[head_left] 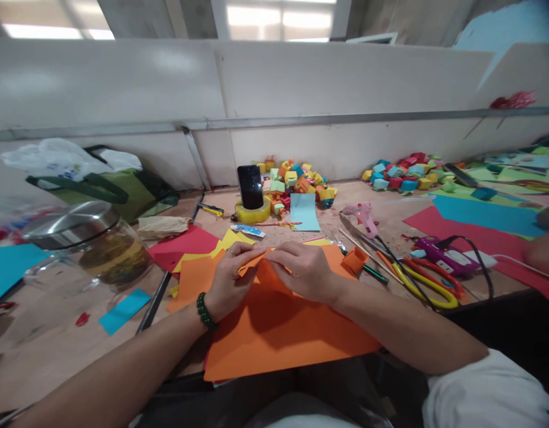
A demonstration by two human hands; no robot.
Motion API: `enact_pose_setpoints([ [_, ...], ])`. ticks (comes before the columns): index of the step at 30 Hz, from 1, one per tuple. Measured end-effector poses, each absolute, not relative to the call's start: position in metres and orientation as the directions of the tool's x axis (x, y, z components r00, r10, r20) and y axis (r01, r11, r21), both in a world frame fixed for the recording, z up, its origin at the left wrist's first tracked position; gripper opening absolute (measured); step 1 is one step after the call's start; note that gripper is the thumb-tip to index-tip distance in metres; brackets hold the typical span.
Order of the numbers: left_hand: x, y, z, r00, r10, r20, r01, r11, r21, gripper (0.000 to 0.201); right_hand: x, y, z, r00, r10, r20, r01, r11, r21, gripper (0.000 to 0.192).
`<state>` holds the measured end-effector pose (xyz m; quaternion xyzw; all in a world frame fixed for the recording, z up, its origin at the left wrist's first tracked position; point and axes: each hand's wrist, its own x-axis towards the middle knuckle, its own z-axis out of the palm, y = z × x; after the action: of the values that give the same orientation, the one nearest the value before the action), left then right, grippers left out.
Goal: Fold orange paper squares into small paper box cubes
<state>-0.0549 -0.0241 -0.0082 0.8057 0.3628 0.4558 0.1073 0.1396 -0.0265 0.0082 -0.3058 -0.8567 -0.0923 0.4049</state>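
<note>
Between my two hands is a small piece of orange paper (253, 262), pinched near its upper edge. My left hand (233, 274), with a ring and a green bead bracelet (205, 310), closes on its left part. My right hand (303, 270) is closed at its right part, fingertips close to the left ones. Both hands are just above a large orange sheet (283, 339) at the table's front edge; the fingers hide much of the small piece. A small folded orange paper piece (355, 260) sits right of my right hand, beside a green pen (376, 274).
Scissors (430, 288), a pink glue gun (362, 219) and a purple device (448, 255) are on the right, near another person's hand (546, 244). A glass jar (109, 255) stands left. Behind are a phone (250, 187), a tape roll (253, 213) and colourful paper cubes (292, 178).
</note>
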Motion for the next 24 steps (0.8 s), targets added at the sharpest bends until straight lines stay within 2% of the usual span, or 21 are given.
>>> enact_pose_setpoints([
  [9, -0.050, -0.024, -0.008, 0.313, 0.657, 0.686, 0.496, -0.729, 0.472, 0.023, 0.140, -0.030, 0.009, -0.541, 0.477, 0.692, 0.634, 0.773, -0.038, 0.023],
  [11, -0.051, -0.025, -0.006, 0.321, 0.660, 0.679, 0.511, -0.724, 0.463, 0.023, 0.138, -0.030, 0.009, -0.516, 0.506, 0.692, 0.637, 0.766, -0.085, 0.021],
  [13, -0.051, -0.026, -0.005, 0.340, 0.687, 0.642, 0.563, -0.696, 0.446, 0.024, 0.136, -0.029, 0.009, -0.471, 0.579, 0.665, 0.655, 0.735, -0.176, 0.020],
  [18, -0.050, -0.028, -0.005, 0.417, 0.800, 0.431, 0.736, -0.575, 0.357, 0.022, 0.134, -0.027, 0.006, -0.458, 0.730, 0.508, 0.694, 0.650, -0.309, 0.012],
  [20, -0.048, -0.027, -0.004, 0.413, 0.821, 0.394, 0.730, -0.557, 0.396, 0.021, 0.135, -0.025, 0.005, -0.452, 0.755, 0.476, 0.691, 0.633, -0.348, 0.010],
  [24, -0.048, -0.021, 0.000, 0.422, 0.845, 0.329, 0.573, -0.530, 0.625, 0.017, 0.138, -0.017, 0.005, -0.409, 0.805, 0.429, 0.612, 0.591, -0.525, 0.018],
])
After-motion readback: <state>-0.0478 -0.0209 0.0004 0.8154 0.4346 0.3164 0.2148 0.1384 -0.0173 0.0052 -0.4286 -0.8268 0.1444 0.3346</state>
